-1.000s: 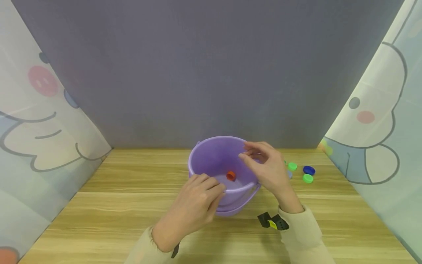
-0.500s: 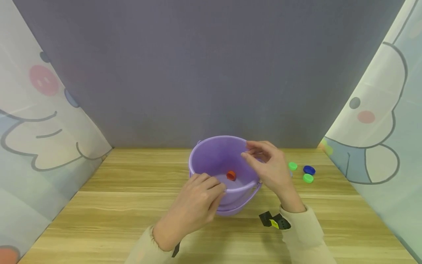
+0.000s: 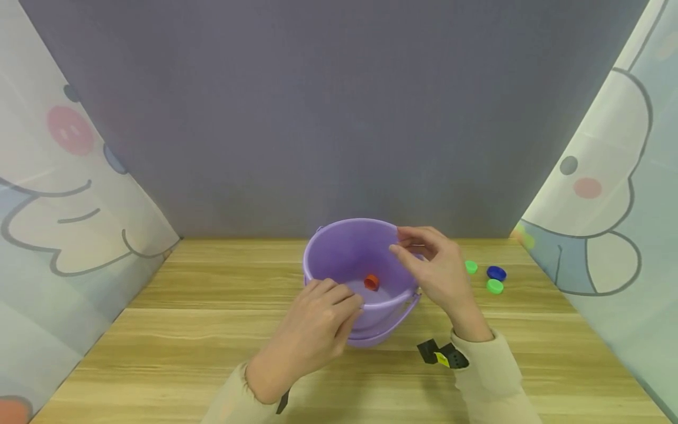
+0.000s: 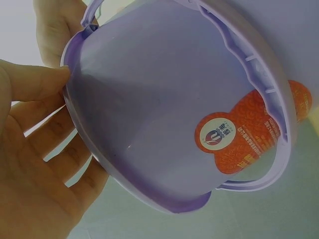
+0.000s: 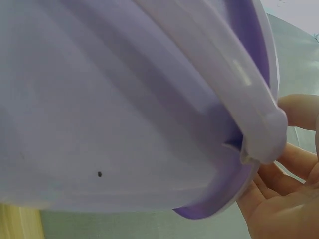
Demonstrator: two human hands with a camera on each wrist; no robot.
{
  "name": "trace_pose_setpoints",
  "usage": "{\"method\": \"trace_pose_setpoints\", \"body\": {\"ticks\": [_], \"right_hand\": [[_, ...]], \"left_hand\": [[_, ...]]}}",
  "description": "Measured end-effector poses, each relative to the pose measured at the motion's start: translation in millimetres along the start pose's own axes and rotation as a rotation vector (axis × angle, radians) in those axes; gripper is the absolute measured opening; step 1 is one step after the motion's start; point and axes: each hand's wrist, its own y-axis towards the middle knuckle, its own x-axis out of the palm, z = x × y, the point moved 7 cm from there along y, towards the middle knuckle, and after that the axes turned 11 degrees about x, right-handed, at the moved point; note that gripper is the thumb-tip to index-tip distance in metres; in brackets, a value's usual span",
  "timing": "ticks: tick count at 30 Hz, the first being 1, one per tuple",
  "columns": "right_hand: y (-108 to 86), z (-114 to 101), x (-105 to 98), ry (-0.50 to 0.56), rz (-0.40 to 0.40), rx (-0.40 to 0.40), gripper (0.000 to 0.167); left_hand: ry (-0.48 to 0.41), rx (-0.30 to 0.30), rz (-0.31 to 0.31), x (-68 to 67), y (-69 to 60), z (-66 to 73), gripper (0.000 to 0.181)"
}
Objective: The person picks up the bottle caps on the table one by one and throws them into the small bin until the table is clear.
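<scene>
A purple bucket (image 3: 344, 250) with a hanging handle (image 4: 281, 164) stands on the table. At its near left rim my left hand (image 3: 315, 324) grips the edge. In the left wrist view the thumb (image 4: 40, 82) lies on the rim's outer side, and the fingers reach inside. Over the right rim is my right hand (image 3: 436, 274), its thumb and fingers loosely bent and apart, with nothing visible between them. The right wrist view shows its fingers (image 5: 279, 179) beyond the rim near the handle joint. An orange bottle cap (image 3: 371, 282) lies on the bucket's floor.
Right of the bucket lie a dark blue cap (image 3: 497, 273), a green cap (image 3: 495, 287) and another green cap (image 3: 471, 267), partly near my right hand. A grey panel (image 3: 339, 118) rises behind the wooden table (image 3: 212, 318). Printed cloths flank both sides.
My right hand has drifted slightly right, covering a light blue cap and a bit of green behind it. The left hand, bucket and orange cap stay in place.
</scene>
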Motion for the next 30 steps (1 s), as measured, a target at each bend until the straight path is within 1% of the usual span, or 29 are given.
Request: {"method": "trace_pose_setpoints", "body": {"ticks": [7,18,21,30], "right_hand": [[-0.2,0,1,0.0,-0.01,0.007,0.031],[-1.2,-2,-1,-0.049,-0.003,0.022,0.027],[-1.2,-3,-3,-0.078,-0.003,0.008,0.027],[0.1,-4,-11,-0.156,0.013,-0.066,0.027]], "left_hand": [[0.001,0.002,0.003,-0.9,-0.4,0.1,0.008],[0.005,0.003,0.009,-0.6,0.0,0.1,0.008],[0.005,0.002,0.011,-0.7,-0.1,0.1,0.009],[0.0,0.004,0.019,-1.0,0.1,0.0,0.009]]}}
